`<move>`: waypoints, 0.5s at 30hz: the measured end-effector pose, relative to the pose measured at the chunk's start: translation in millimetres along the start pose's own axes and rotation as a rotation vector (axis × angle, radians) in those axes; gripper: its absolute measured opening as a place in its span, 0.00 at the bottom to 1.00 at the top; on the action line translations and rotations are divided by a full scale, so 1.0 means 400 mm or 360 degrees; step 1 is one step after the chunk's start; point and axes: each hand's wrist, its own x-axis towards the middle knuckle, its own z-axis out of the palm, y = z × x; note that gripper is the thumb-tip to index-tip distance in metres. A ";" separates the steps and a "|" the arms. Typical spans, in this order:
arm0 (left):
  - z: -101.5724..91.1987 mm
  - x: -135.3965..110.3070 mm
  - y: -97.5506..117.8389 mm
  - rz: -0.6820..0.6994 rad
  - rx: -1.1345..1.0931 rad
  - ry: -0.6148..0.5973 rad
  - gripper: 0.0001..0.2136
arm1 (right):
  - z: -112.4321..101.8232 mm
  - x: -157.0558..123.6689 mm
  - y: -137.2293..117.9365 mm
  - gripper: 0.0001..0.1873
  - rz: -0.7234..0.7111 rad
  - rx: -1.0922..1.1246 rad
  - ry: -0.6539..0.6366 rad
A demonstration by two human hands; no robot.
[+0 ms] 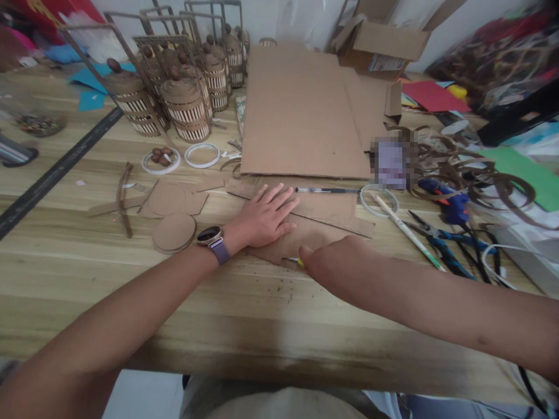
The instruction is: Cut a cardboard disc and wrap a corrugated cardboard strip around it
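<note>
My left hand lies flat on a piece of brown cardboard, its fingers spread, with a watch on the wrist. My right hand is closed around a yellow-handled craft knife, most of which the hand hides. The thin blade points left and touches the cardboard near its front edge. Just beyond my fingers a black pen rests on another cardboard strip. Left of my wrist are two round cardboard discs, one partly over cardboard scraps. Small dark crumbs are scattered on the wood in front of the blade.
A large cardboard sheet lies behind. Several lantern-like baskets stand at the back left, near white rings. At right are pliers, a blue glue gun, a white stick and curled brown strips.
</note>
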 end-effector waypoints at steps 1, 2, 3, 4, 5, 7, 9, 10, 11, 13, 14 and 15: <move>0.000 0.000 0.000 0.0005 -0.0007 -0.0002 0.30 | 0.005 -0.002 0.003 0.26 0.0003 -0.0023 -0.0004; 0.000 0.000 0.000 0.0008 -0.0012 -0.0006 0.30 | 0.011 -0.006 0.006 0.26 0.0000 -0.0074 -0.0020; -0.001 0.001 0.000 0.0010 -0.0015 -0.0013 0.30 | 0.018 -0.010 0.010 0.25 -0.0014 -0.0139 -0.0033; -0.001 0.001 0.001 0.0008 -0.0013 -0.0022 0.30 | 0.024 -0.015 0.014 0.24 -0.0024 -0.0174 -0.0014; -0.003 0.001 0.002 0.0002 -0.0009 -0.0032 0.30 | 0.030 -0.020 0.017 0.23 -0.0033 -0.0201 0.0005; -0.006 0.002 0.004 -0.0012 0.0003 -0.0061 0.30 | 0.042 -0.027 0.022 0.20 -0.0048 -0.0214 0.0023; -0.009 0.002 0.007 -0.0028 0.0010 -0.0087 0.30 | 0.049 -0.030 0.025 0.19 -0.0057 -0.0214 0.0023; -0.010 0.003 0.008 -0.0035 0.0009 -0.0096 0.30 | 0.051 -0.031 0.025 0.19 -0.0054 -0.0216 0.0024; -0.011 0.003 0.009 -0.0040 0.0006 -0.0103 0.30 | 0.050 -0.031 0.025 0.19 -0.0054 -0.0215 0.0023; -0.012 0.003 0.009 -0.0045 -0.0001 -0.0106 0.30 | 0.046 -0.032 0.024 0.19 -0.0039 -0.0217 -0.0007; -0.011 0.003 0.009 -0.0046 -0.0004 -0.0101 0.30 | 0.043 -0.033 0.024 0.18 -0.0032 -0.0220 -0.0032; -0.010 0.003 0.008 -0.0043 -0.0006 -0.0093 0.30 | 0.040 -0.035 0.025 0.18 -0.0027 -0.0226 -0.0057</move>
